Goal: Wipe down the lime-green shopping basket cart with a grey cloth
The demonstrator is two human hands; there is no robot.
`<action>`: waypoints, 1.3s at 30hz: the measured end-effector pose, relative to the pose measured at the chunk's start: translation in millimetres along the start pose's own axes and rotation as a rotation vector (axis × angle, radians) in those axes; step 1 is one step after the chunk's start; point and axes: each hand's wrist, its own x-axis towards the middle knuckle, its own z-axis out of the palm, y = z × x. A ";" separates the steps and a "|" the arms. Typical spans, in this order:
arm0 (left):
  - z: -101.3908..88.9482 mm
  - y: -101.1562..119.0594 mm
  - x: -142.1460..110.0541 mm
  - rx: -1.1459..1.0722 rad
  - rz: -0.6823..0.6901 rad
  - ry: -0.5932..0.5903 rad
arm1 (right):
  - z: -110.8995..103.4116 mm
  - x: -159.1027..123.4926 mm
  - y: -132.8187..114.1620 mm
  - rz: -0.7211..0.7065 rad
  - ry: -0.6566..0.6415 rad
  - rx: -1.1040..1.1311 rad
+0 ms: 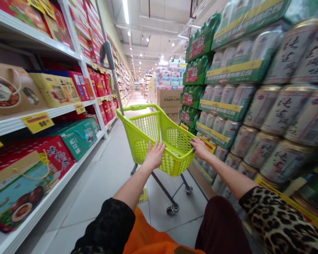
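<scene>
Far left of the fingers, white shelves carry boxed gifts: a tan gift box, a red-and-blue gift box on the lower shelf, and a green gift box nearer the fingers. A yellow price tag reading 98 hangs from the shelf edge. Below and left of the left hand, a black sleeve covers the forearm, and an orange cloth lies across the person's lap. Tiled floor runs ahead beneath the hands.

The left hand lies palm down on the near rim of a lime-green shopping cart, its fingers spread wide and not visibly curled under. The cart stands directly under both hands and between them, on small wheels, with a grey pole rising from its far left corner. Its inside shows no clear contents. Beyond the fingers stand cartons of wet wipes. The right hand sits on the cart's right rim, its fingers narrowed and curled over the edge in a grip. Right of those fingers rise stacks of green-wrapped cans and large printed cans, and a leopard-print sleeve covers the right forearm.
</scene>
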 end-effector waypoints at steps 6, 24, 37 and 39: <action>12.4 29.8 15.8 -0.035 0.006 0.015 | -5.6 -12.9 -15.5 -0.114 -0.048 0.105; -0.4 -8.1 34.7 0.032 -0.162 -0.078 | -7.7 -26.0 -67.0 0.093 0.192 0.185; -15.0 -59.9 16.9 0.152 -0.266 -0.051 | -22.6 20.8 -83.0 0.102 -0.128 0.101; -13.3 -63.5 14.0 0.148 -0.256 -0.045 | -20.5 22.2 -82.5 0.108 -0.117 0.089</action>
